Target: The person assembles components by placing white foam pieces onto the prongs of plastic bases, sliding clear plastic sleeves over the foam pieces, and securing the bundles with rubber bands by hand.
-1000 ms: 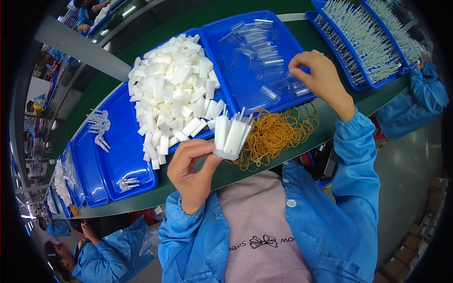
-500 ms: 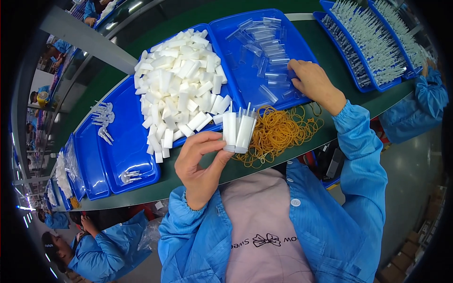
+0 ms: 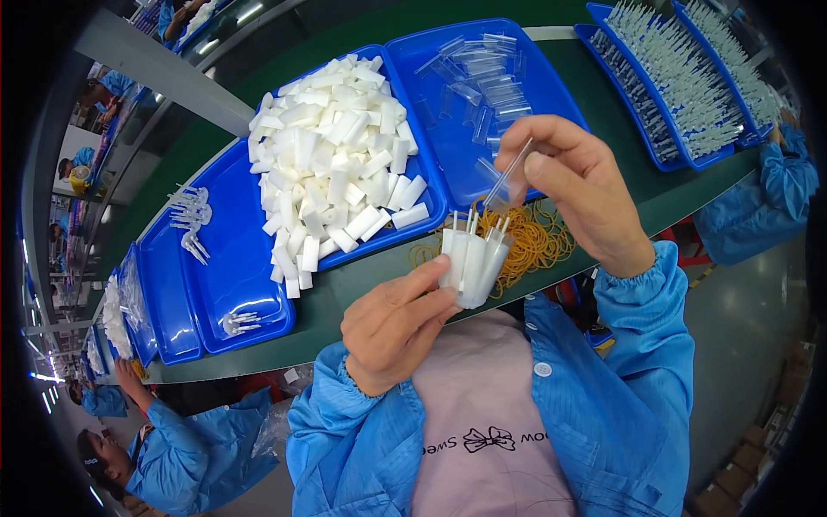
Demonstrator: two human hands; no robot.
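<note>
Taking the heap of white plastic sleeves (image 3: 332,164) in the middle blue tray (image 3: 237,258) as my landmark: left of it, that tray's floor is mostly bare blue, with small clusters of white parts near its far and near edges. Below and right of the heap, past the near rim of the green bench (image 3: 345,297), my left hand (image 3: 392,323) is closed around a bundle of white sleeves (image 3: 472,263), thumb pressed along its side. Behind the bundle, rubber bands (image 3: 530,241) lie at the bench edge. Right of the heap, my right hand (image 3: 573,189) pinches a clear thin tube (image 3: 510,177) between thumb and forefinger, its lower end just above the bundle. The tray of clear tubes (image 3: 482,95) lies behind it.
</note>
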